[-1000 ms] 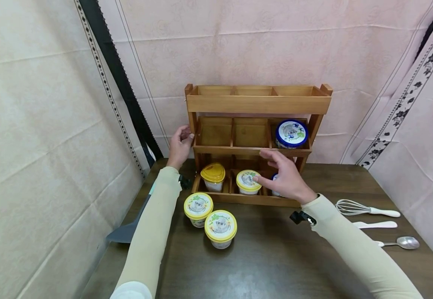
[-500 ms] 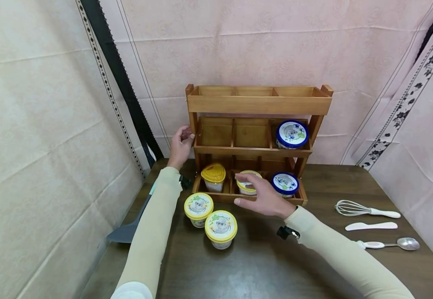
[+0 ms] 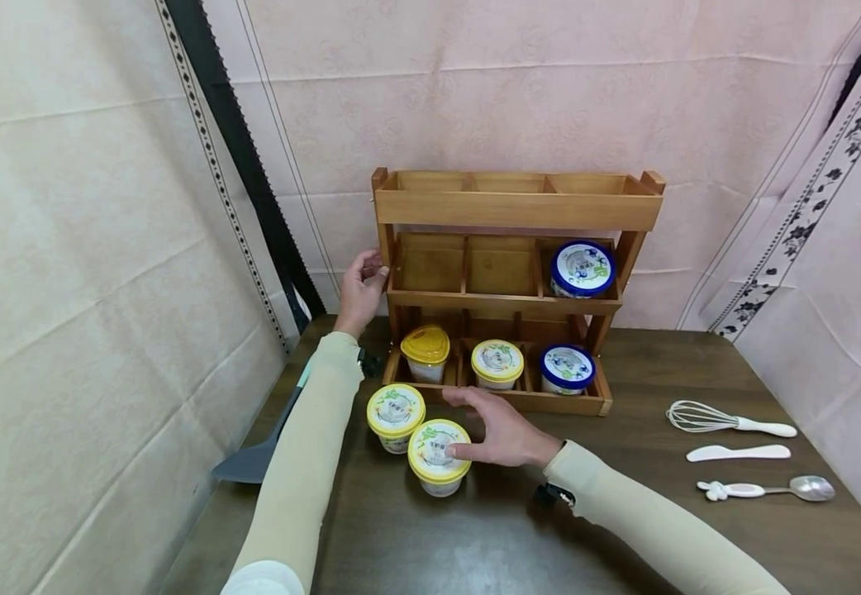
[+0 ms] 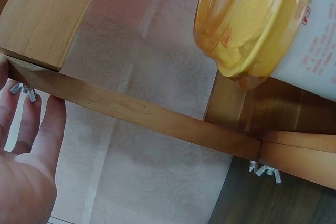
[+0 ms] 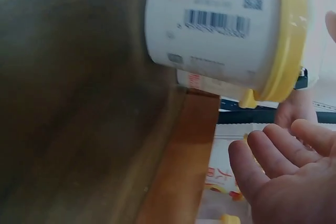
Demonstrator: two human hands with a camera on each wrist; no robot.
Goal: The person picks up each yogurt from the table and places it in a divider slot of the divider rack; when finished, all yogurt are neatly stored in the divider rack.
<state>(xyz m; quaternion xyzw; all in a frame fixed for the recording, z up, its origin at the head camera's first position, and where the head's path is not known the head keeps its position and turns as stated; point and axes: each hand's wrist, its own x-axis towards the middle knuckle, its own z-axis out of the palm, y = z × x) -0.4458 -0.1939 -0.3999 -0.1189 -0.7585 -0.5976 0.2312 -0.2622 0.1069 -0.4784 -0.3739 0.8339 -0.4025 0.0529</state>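
Observation:
A three-tier wooden rack (image 3: 516, 211) stands at the back of the table, and my left hand (image 3: 360, 296) holds its left side post (image 4: 131, 111), fingers at the post's edge near a wing nut (image 4: 23, 92). My right hand (image 3: 501, 430) reaches over a yellow-lidded tub (image 3: 438, 479) on the table, its thumb over the lid and its fingers spread; whether it touches is unclear. The right wrist view shows this white tub (image 5: 220, 30) beside the fingers (image 5: 275, 153). Just behind it stands another yellow-lidded tub (image 3: 395, 413).
On the rack's bottom tier sit a tub with a peaked yellow lid (image 3: 426, 347), a flat yellow-lidded tub (image 3: 497, 364) and a blue-lidded tub (image 3: 568, 368). Another blue-lidded tub (image 3: 582, 269) is one tier up. At right lie a whisk (image 3: 728, 419), a white knife (image 3: 739, 452) and a spoon (image 3: 772, 488).
My right hand has moved left and toward the front, from the rack's bottom tier to the nearer tub on the table. The left hand has kept its place on the rack.

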